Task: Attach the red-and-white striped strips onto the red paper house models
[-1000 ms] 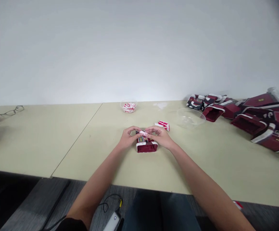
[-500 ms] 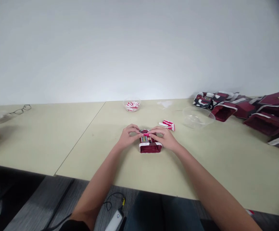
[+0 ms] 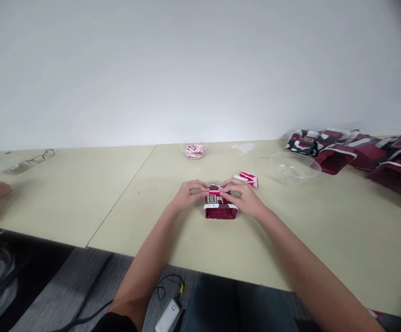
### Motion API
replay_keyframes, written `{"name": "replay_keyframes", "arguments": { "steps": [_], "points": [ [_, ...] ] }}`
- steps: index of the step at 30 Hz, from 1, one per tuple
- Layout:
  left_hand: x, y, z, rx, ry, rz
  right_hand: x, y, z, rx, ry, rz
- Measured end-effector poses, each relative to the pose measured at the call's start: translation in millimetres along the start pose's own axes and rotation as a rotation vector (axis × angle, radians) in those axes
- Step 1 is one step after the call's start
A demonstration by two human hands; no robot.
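Mid-frame, left hand (image 3: 190, 193) and right hand (image 3: 243, 196), nearly closed, pinch a strip (image 3: 214, 192) at both ends, likely squaring it on the house (image 3: 217, 206).

Pale table (image 3: 145, 198) with a seam (image 3: 121, 196)

On it lie a maroon house (image 3: 219, 206), red-white pieces (image 3: 250, 179), a bowl (image 3: 183, 147) and clear tub (image 3: 295, 173); more houses (image 3: 366, 154) at right, glasses (image 3: 40, 158) at left.
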State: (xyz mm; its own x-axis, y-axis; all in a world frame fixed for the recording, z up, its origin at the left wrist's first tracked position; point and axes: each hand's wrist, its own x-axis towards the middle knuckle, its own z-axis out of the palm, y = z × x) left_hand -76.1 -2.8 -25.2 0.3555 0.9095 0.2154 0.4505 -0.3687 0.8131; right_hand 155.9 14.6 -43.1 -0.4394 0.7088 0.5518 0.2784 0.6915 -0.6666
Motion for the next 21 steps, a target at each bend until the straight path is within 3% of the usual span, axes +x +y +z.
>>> {"name": "replay_keyframes", "arguments": {
  "steps": [4, 9, 15, 21],
  "points": [
    [0, 3, -1.5, 0.043, -0.032, 0.018, 1, 0, -2, -0.036, -0.029, -0.012],
    [0, 7, -7.4, 0.089, -0.088, 0.042, 7, -10, -14, -0.222, -0.206, -0.056],
    [-6, 19, -13.9, 0.461, -0.195, 0.026, 13, -24, -26, -0.55, -0.371, -0.084],
    [-6, 49, -10.7, 0.717, -0.256, -0.131, 18, -31, -22, -0.627, -0.425, -0.034]
  ]
}}
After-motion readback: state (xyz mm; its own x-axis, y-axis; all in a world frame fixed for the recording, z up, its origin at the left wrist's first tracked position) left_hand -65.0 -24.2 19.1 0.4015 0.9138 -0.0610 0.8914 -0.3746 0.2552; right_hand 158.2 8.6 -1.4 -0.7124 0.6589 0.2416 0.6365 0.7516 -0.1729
